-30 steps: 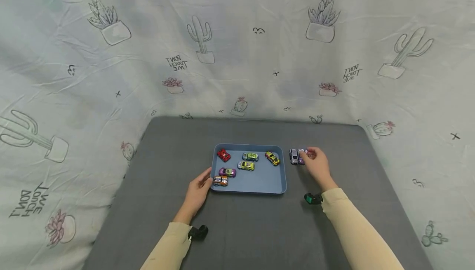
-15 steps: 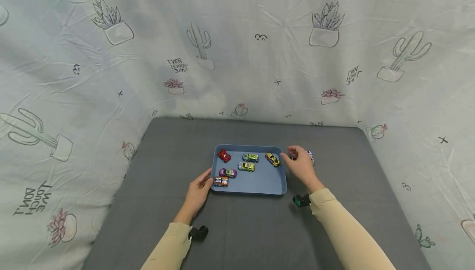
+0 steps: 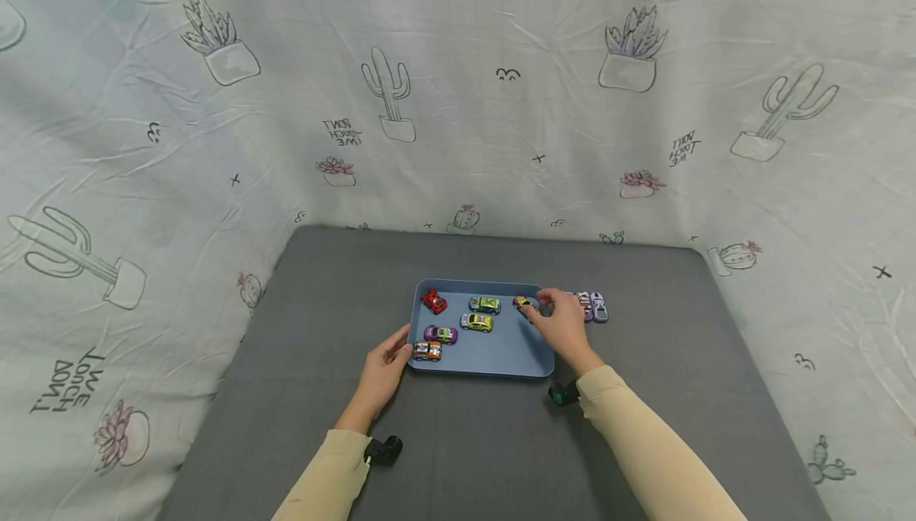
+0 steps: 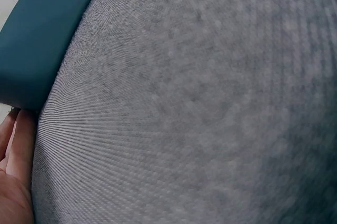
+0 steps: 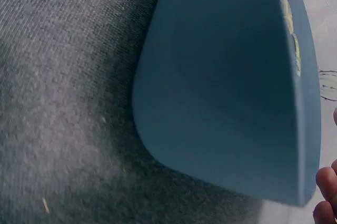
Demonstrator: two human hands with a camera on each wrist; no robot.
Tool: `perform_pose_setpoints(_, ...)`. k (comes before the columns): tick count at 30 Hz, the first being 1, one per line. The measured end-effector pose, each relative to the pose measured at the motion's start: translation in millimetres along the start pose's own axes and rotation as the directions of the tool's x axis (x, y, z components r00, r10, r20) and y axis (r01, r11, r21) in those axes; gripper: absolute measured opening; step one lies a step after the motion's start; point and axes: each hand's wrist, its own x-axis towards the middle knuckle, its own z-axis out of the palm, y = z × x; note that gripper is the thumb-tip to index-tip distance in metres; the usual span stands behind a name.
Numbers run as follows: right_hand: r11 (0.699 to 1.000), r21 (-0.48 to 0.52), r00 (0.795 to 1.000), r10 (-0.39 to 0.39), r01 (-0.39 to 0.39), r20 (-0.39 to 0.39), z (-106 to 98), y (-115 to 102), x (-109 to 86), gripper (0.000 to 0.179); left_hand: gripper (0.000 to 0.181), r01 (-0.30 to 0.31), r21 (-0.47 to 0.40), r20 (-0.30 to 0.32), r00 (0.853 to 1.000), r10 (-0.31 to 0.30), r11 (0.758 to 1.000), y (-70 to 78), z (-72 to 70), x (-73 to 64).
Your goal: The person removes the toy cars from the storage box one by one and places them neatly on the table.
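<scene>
A blue tray (image 3: 494,358) rests on the grey table, with several small toy cars inside. My left hand (image 3: 381,371) touches its left wall with extended fingers; the left wrist view shows those fingers (image 4: 22,145) against the tray's side. My right hand (image 3: 565,328) reaches over the right rim, thumb and fingers apart, at a yellow-and-red toy car (image 3: 525,306). The thumb overlaps part of that car. In the right wrist view only fingertips (image 5: 327,187) show, beside the tray corner.
In the tray lie a red car (image 3: 433,301), a green car (image 3: 485,305), a yellow car (image 3: 476,322), a purple car (image 3: 440,335) and an orange car (image 3: 428,351). Right of it, a white-purple car (image 3: 599,308) stands in a row, partly hidden by my right hand.
My right hand has moved left, from the row of cars beside the tray to over its right rim at the yellow-and-red car. The left hand stays at the tray.
</scene>
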Motion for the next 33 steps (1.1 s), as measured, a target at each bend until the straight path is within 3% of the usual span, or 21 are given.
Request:
perform_pose_setpoints(8,0.996,-0.085,1.0,-0.011,0.011,-0.001,10,2,-0.5,0.042,0.043,-0.002,0.004,-0.001,1.0,0.002,1.0,0.9,0.4,-0.6)
perform_pose_setpoints(12,0.986,-0.163,0.999,-0.047,0.046,-0.003,13,1,-0.7,0.043,0.043,-0.02,0.013,0.008,1.0,0.02,1.0,17.1,-0.4,-5.5)
perform_pose_setpoints(16,0.974,-0.221,0.999,-0.041,0.046,0.027,17,1,-1.1,0.048,0.043,-0.008,0.025,0.019,1.0,0.007,1.0,35.4,-0.9,-12.3)
perform_pose_setpoints(18,0.971,-0.235,0.999,-0.028,0.036,0.039,18,1,-1.6,0.049,0.043,-0.002,0.024,0.022,1.0,0.002,1.0,37.7,-1.0,-13.4)
perform_pose_setpoints(25,0.967,-0.251,0.999,-0.034,0.043,0.041,21,2,-2.6,0.046,0.043,-0.002,0.012,0.019,1.0,0.002,1.0,34.0,-1.6,-11.2)
perform_pose_setpoints(27,0.96,-0.274,0.998,-0.037,0.049,0.049,22,3,-3.1,0.045,0.043,-0.014,0.016,0.01,1.0,0.014,1.0,23.3,-1.2,-7.6)
perform_pose_setpoints(30,0.95,-0.306,0.997,-0.042,0.058,0.06,23,4,-4.7,0.043,0.043,-0.016,0.024,0.01,1.0,0.016,1.0,18.6,-0.5,-6.0)
perform_pose_setpoints(33,0.951,-0.304,0.997,-0.041,0.057,0.059,25,4,-6.8,0.042,0.043,-0.011,0.028,0.01,1.0,0.011,1.0,24.1,-0.2,-8.2)
